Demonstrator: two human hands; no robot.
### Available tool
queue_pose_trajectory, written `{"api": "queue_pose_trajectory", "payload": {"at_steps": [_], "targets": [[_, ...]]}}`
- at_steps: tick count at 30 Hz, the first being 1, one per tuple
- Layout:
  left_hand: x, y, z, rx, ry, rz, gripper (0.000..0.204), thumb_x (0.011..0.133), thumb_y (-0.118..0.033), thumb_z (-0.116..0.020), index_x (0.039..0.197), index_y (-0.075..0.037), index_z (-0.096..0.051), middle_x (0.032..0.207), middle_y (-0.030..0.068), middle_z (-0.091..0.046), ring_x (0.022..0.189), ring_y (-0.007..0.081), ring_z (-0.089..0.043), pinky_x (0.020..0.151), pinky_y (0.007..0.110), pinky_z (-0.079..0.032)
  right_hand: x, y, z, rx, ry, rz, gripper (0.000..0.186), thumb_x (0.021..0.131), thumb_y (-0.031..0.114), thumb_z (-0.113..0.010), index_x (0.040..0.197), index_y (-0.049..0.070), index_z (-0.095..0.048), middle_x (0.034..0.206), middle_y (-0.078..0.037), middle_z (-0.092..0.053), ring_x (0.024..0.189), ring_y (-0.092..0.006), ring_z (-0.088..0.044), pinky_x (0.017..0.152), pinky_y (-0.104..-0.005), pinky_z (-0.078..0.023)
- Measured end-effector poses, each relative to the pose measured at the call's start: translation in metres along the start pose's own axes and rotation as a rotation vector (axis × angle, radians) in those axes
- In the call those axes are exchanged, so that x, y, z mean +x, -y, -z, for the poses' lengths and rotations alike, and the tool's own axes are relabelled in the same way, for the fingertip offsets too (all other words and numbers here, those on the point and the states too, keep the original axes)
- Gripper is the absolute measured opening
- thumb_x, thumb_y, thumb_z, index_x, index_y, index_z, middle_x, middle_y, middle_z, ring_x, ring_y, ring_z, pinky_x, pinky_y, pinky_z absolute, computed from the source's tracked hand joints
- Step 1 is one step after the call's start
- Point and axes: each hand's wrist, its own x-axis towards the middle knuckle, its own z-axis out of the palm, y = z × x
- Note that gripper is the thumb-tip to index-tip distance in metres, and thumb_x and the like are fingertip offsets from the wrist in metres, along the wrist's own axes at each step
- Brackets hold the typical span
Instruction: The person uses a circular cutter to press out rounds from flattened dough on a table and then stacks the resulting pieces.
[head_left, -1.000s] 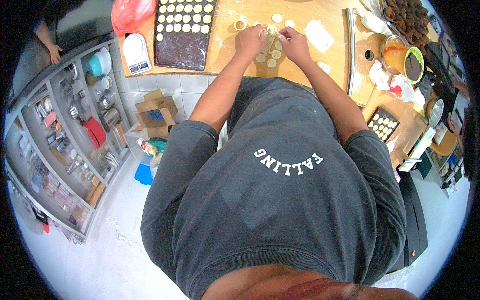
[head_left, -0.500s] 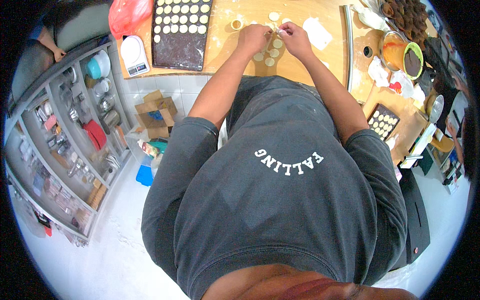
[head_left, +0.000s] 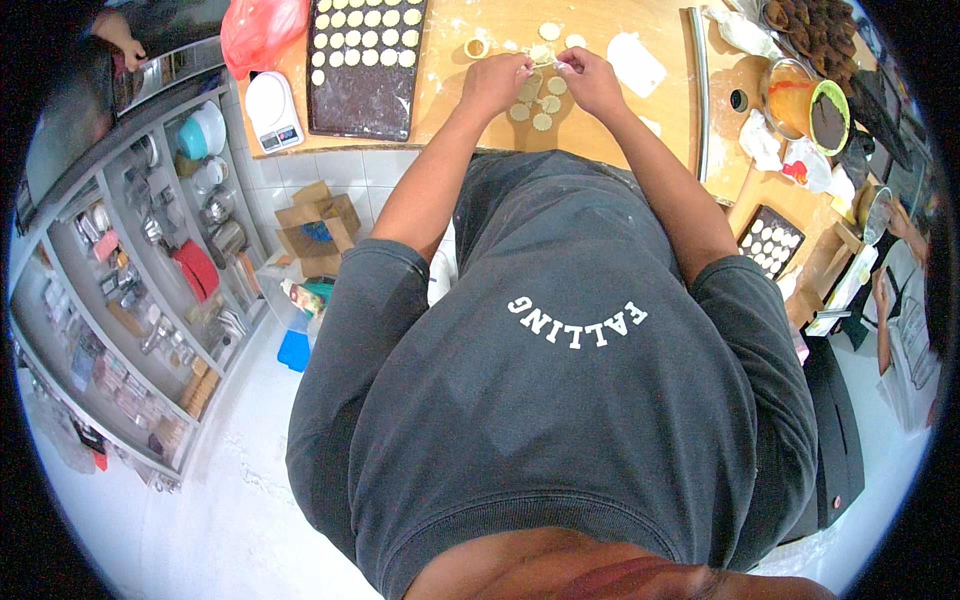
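Above the floured wooden table (head_left: 450, 100), both my hands meet over a pale, scalloped dough round (head_left: 541, 56). My left hand (head_left: 496, 84) pinches its left edge between thumb and fingertips. On the opposite side, the floury fingertips of my right hand (head_left: 594, 84) are closed at its edge. Several more dough rounds (head_left: 542, 121) lie under and around my hands, some close together. Left of my left hand stands a small round cutter or cup (head_left: 476, 47), brownish inside. A white flat scraper (head_left: 637, 65) rests to the right of my right hand.
At the left, a dark baking tray (head_left: 360, 105) carries rows of dough rounds, beside a white kitchen scale (head_left: 272, 108) and a red plastic bag (head_left: 262, 38). A metal bar (head_left: 699, 95) edges the table's right. Beyond it are a bowl of dark filling (head_left: 828, 120) and a second tray (head_left: 770, 243).
My hands have drawn slightly apart, the left one moving left, and the dough round between them shows more fully. At the far right, another person's arms have shifted.
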Motion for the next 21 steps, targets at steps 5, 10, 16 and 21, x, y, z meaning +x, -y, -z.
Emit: {"api": "queue_pose_trajectory", "payload": {"at_steps": [5, 10, 16, 21], "targets": [[-0.012, -0.009, 0.009, -0.027, 0.056, 0.047, 0.025, 0.098, -0.035, -0.062, 0.109, -0.015, -0.072, 0.103, 0.0124, -0.074, 0.093, 0.0348, -0.071, 0.081, 0.048, -0.055, -0.002, -0.001, 0.0, -0.013, 0.072, 0.004, 0.024, 0.093, 0.024, -0.067, 0.107, 0.005, -0.072, 0.102, -0.015, -0.075, 0.096, -0.0289, -0.073, 0.086, -0.0401, -0.057], [-0.03, 0.0, 0.009, -0.028, 0.042, 0.051, 0.024, 0.096, -0.033, -0.064, 0.11, -0.015, -0.072, 0.103, 0.0125, -0.074, 0.094, 0.035, -0.071, 0.08, 0.048, -0.055, -0.009, 0.012, -0.008, -0.147, 0.107, 0.197, 0.022, 0.091, 0.022, -0.068, 0.106, 0.006, -0.072, 0.105, -0.015, -0.073, 0.098, -0.0326, -0.07, 0.088, -0.0435, -0.056], [-0.042, 0.005, 0.009, -0.092, -0.055, 0.065, 0.022, 0.095, -0.031, -0.066, 0.11, -0.015, -0.072, 0.098, 0.0139, -0.074, 0.089, 0.036, -0.071, 0.078, 0.048, -0.055, -0.014, 0.017, -0.023, -0.318, 0.151, 0.419, 0.021, 0.087, 0.021, -0.072, 0.102, 0.007, -0.071, 0.102, -0.013, -0.07, 0.102, -0.0339, -0.065, 0.088, -0.0463, -0.054], [-0.042, 0.009, 0.009, -0.13, -0.114, 0.124, 0.022, 0.094, -0.031, -0.069, 0.109, -0.014, -0.072, 0.093, 0.0156, -0.074, 0.083, 0.0363, -0.07, 0.076, 0.047, -0.054, -0.01, 0.018, -0.025, -0.501, 0.073, 0.449, 0.022, 0.085, 0.023, -0.073, 0.1, 0.007, -0.072, 0.101, -0.012, -0.07, 0.1, -0.0337, -0.064, 0.09, -0.0453, -0.053]]}}
